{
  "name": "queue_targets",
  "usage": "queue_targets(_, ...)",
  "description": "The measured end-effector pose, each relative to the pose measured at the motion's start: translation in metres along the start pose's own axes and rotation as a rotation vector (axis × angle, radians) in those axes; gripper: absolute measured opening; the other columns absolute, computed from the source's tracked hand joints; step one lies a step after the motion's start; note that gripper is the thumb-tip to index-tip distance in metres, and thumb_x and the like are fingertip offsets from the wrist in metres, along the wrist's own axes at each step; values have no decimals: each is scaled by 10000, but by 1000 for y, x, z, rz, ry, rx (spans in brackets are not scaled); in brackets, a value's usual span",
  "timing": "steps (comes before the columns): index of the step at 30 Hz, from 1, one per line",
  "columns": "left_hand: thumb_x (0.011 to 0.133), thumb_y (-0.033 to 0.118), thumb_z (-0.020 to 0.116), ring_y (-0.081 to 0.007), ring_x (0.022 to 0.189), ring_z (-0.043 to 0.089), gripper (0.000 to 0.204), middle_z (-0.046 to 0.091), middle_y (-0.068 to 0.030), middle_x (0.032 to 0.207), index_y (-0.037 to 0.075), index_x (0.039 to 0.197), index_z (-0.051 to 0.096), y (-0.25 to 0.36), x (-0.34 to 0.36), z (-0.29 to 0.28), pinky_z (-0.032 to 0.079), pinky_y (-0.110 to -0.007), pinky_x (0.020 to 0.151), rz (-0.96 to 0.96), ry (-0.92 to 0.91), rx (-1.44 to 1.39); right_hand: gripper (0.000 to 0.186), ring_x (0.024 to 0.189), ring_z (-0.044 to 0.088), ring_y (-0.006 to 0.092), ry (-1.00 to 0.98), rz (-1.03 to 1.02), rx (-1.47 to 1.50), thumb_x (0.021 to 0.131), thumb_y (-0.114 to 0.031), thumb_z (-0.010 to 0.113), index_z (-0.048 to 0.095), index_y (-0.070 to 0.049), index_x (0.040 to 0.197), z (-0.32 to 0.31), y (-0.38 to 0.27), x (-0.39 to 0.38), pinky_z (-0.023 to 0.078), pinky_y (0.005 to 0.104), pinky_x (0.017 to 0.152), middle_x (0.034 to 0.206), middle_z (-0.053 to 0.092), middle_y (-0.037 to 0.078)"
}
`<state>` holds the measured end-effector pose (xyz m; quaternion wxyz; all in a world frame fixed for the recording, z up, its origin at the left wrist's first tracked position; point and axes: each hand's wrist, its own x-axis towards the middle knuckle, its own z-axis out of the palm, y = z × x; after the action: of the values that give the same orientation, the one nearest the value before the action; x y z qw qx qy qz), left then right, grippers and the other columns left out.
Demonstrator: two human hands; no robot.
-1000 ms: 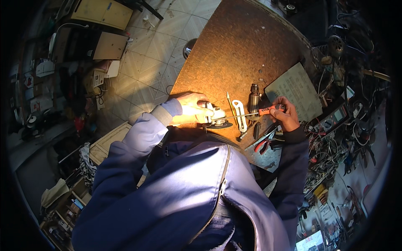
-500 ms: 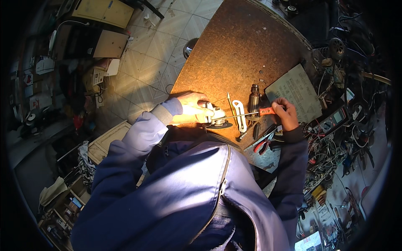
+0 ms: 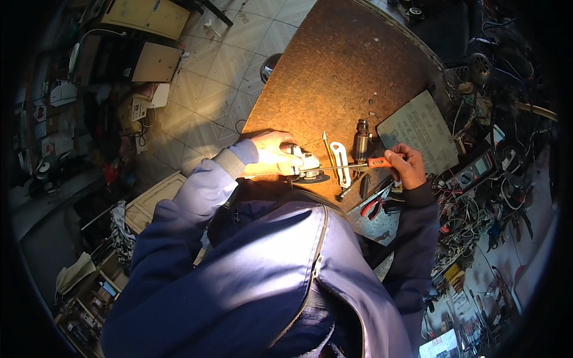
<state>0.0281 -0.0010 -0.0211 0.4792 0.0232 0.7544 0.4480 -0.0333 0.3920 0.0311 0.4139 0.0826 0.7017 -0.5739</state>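
My left hand (image 3: 271, 154) is wrapped round an angle grinder (image 3: 310, 170) with a dark disc, lying at the rusty workbench's near edge. My right hand (image 3: 407, 167) grips a red-handled screwdriver (image 3: 379, 161), its long shaft reaching left to the grinder's head; exact contact is hard to make out. Between my hands are a white slotted piece (image 3: 339, 158), a slim pointed yellow tool (image 3: 326, 143) and an upright dark cylindrical part (image 3: 361, 140). Red-handled pliers (image 3: 374, 207) and small dark tools (image 3: 364, 188) lie nearer me, below the shaft.
The rusty bench top (image 3: 325, 65) extends away from me. On its right are a grey plate (image 3: 424, 119), a multimeter (image 3: 474, 173) and tangled cables (image 3: 477, 215). Tiled floor (image 3: 209, 95) lies left, with yellow cabinets (image 3: 140, 18) beyond and a pale wooden panel (image 3: 152, 203) nearer me.
My right hand and the screwdriver's handle have shifted slightly downward in the picture, toward me. My left hand stays on the grinder in about the same position.
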Motion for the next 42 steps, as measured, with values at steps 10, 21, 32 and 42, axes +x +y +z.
queue_targets(10, 815, 364, 813, -266, 1177, 632, 672, 662, -186, 1247, -26, 1316, 592, 3, -4, 3, 488, -371, 1026, 49, -12, -115, 202, 669, 582, 108, -66, -221, 172, 906, -132, 764, 623, 1, 966, 5, 14, -3, 475, 296, 631, 763, 628, 39)
queue_targets(21, 822, 368, 794, -278, 1155, 639, 636, 673, -188, 1202, -17, 1290, 600, 4, -2, 1, 495, -378, 1004, 24, -45, 11, 166, 489, 512, 97, -5, 64, 50, 936, -128, 717, 628, 9, 971, 9, -7, -5, 421, 276, 483, 634, 593, 36)
queue_targets(32, 825, 388, 795, -298, 1182, 634, 673, 667, -195, 1232, -20, 1318, 589, -8, 6, 3, 490, -376, 1024, 31, -49, 38, 216, 530, 475, 78, 23, 27, 19, 975, -218, 688, 612, -21, 930, 5, 16, -4, 378, 285, 511, 686, 563, 18)
queue_targets(42, 827, 394, 794, -289, 1189, 635, 675, 666, -200, 1256, -23, 1320, 593, 0, 3, 0, 491, -388, 1030, 2, -56, 16, 278, 487, 424, 74, 117, 35, 2, 949, -279, 697, 586, -25, 922, 9, 31, -11, 342, 267, 469, 662, 525, -2)
